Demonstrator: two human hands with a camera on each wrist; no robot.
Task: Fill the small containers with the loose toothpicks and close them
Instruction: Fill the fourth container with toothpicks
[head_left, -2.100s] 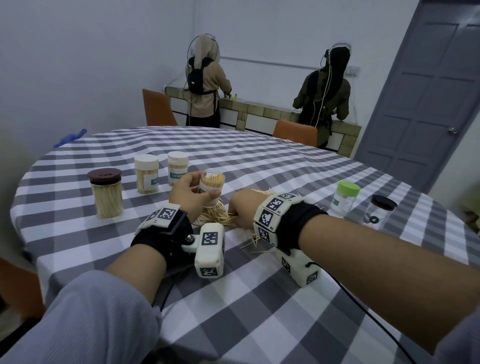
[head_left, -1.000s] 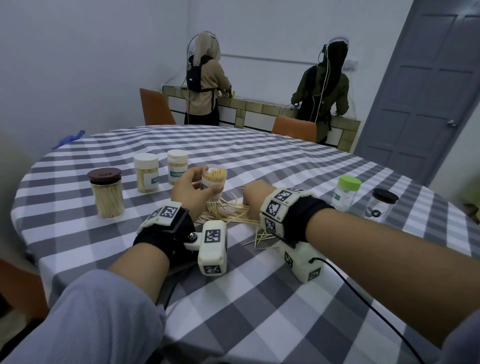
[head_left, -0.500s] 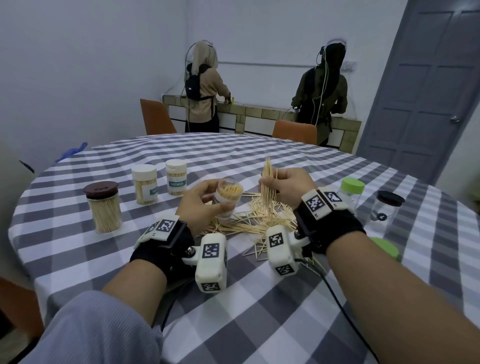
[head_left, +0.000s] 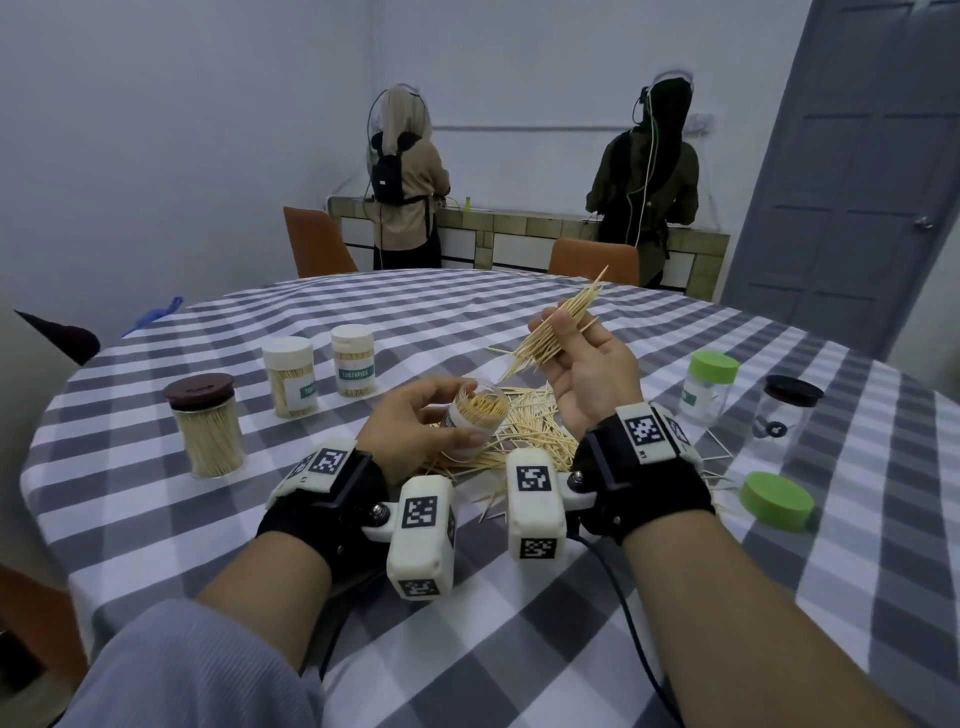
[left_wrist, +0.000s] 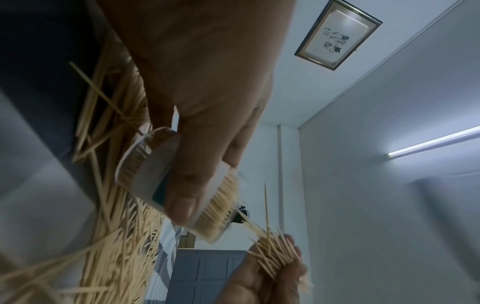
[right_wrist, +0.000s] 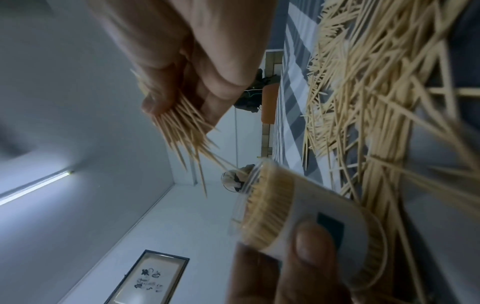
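My left hand (head_left: 415, 426) grips a small clear open container (head_left: 475, 422), nearly full of toothpicks, tilted above the loose pile (head_left: 524, 431). In the left wrist view my thumb presses the container (left_wrist: 182, 185) wall. My right hand (head_left: 582, 358) is raised above and right of it, pinching a bundle of toothpicks (head_left: 558, 332) that points up and away. In the right wrist view the bundle (right_wrist: 182, 127) sticks out from my fingers just above the container mouth (right_wrist: 262, 207). Loose toothpicks (right_wrist: 363, 92) cover the checked cloth below.
On the left stand a brown-lidded jar (head_left: 205, 431) and two white-lidded containers (head_left: 291, 376), all holding toothpicks. On the right are a green-lidded container (head_left: 707, 387), a black-lidded clear jar (head_left: 787, 415) and a loose green lid (head_left: 776, 500). Two persons stand at the far counter.
My right hand rose from the pile with a bundle of toothpicks and turned palm up. The left hand lowered and tilted the open container toward it.
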